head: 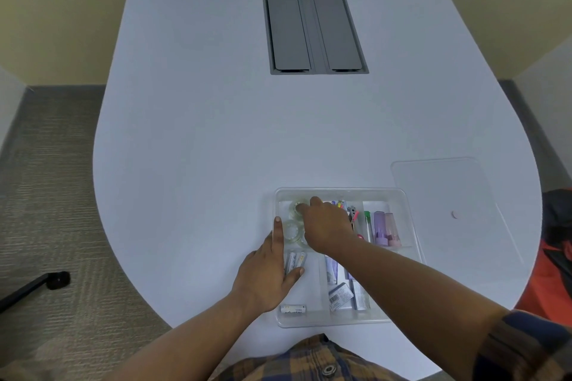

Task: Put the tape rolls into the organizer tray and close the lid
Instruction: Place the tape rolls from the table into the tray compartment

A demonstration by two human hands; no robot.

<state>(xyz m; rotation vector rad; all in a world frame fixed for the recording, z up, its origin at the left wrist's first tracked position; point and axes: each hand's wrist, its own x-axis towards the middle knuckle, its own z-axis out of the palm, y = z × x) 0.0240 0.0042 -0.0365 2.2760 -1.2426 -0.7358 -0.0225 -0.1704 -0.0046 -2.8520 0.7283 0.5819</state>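
- The fingers [305, 210] of our right hand [325, 226] are bent down onto a clear tape roll [297, 207] in the far left box of the tray [340, 193]. They touch it, but we cannot tell if they pinch it or just push it into place.
- The pointer finger [278, 230] of our left hand [266, 275] lies flat and straight along the left wall of the tray, and the thumb reaches inside over the batteries [294, 261]. This hand is open. It holds nothing and seems to keep the tray from sliding.
- Just below the first roll sits a second tape roll [291, 230] in the same box. There may be a third one under our right wrist, but it is mostly hidden.
- We think the rolls are light, hard and smooth. They are round, so they may roll or slip. It should be best to pinch one by its rim, or put a finger in the hole.
- Other boxes hold pens [339, 204] and small packs [340, 295].
- The lid [439, 182] lies flat on the table [201, 133], just to the right of the tray. It is see-through, thin and likely a bit bendy, so we should lift it by two edges.
- The lid is not on yet.
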